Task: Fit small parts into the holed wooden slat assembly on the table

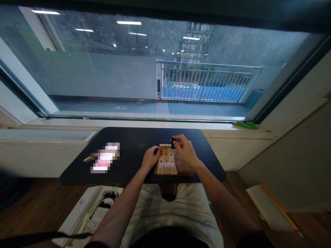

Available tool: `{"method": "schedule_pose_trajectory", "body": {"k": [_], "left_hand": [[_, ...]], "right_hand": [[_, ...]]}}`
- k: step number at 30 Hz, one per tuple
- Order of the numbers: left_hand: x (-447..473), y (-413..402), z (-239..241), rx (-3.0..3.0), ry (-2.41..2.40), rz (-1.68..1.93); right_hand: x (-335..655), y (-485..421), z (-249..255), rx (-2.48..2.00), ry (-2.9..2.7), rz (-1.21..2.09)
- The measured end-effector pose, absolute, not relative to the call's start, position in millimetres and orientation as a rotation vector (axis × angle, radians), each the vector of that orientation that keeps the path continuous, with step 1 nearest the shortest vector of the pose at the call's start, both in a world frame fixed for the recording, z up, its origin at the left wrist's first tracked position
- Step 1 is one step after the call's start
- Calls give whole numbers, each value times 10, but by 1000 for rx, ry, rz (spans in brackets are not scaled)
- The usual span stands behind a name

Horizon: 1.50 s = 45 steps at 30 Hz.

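Note:
Pale wooden slats with dark holes (167, 166) lie side by side near the front of the black table. A brown, rough-looking block (183, 163) sits at their right, partly under my right forearm. My right hand (185, 150) pinches a short black handle-like piece (172, 142) upright over the far right corner of the slats; its lower end is hard to make out. At the slats' left edge, my left hand (151, 157) is closed, with a small dark piece (156, 151) showing at its fingertips. Its exact kind is too small to tell.
A few thin metal pieces (142, 146) lie on the black table (129, 172). Left of them are a wooden stick (88, 159) and a pixelated item (105, 158). A window (103, 75) and radiator (43, 148) stand beyond; a white open case (85, 210) is below left.

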<state>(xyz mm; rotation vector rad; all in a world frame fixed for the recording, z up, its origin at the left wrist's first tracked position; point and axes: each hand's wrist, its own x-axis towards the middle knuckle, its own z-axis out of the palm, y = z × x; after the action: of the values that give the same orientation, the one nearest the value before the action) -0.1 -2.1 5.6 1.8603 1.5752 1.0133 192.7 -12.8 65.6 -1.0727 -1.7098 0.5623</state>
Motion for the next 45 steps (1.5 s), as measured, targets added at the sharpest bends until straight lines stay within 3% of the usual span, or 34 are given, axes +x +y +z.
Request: {"method": "schedule_pose_trajectory", "body": {"k": [45], "left_hand": [[3,-12,37,1880,1575,1022]], "right_hand": [[1920,-154,675,-1063,-1743,422]]}}
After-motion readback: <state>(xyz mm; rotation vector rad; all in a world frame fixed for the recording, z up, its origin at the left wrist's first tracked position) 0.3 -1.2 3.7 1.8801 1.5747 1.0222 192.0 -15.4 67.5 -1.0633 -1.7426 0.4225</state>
